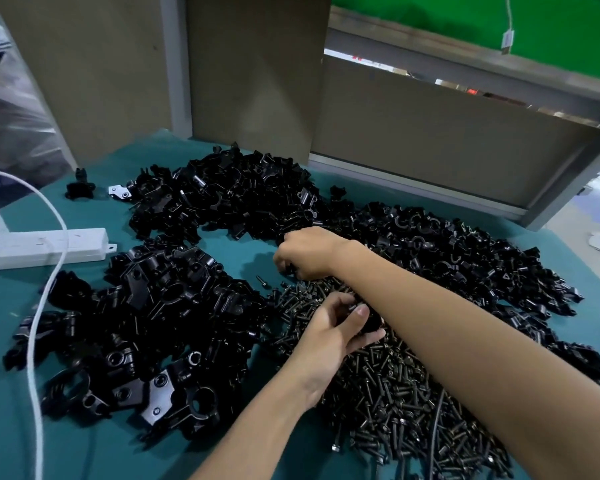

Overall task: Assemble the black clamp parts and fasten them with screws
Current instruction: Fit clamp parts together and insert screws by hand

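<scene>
At the left edge of the green-covered table (0, 292) we have a white power strip (42, 244) and its white cable (37, 341), which runs toward us past the near-left heap of clamp parts (146, 327). An elbow or a dragged piece could catch that cable and pull the strip into the heap. Beyond it, the far heap (229, 195) looks interlocked, so lifting one piece may bring others along and scatter them. One stray screw (262, 280) lies apart on bare cloth, and loose screws here could roll out of reach. Near the middle, our left hand (329, 332) curls around a black clamp part (371, 322), thumb on top, just above the screw heap (395, 393). If that hold slackens while we fit a screw, the part would drop among the screws and be slow to find. Our right hand (307, 252) reaches past it to the far edge of the screws, fingers bent down among them, and we cannot tell whether it has a screw pinched. Its forearm crosses low over the screws, and a careless sweep back might knock some away. On the right, the largest heap of clamp parts (465, 268) crowds against the screws, so we could pick up the wrong piece by feel.
</scene>
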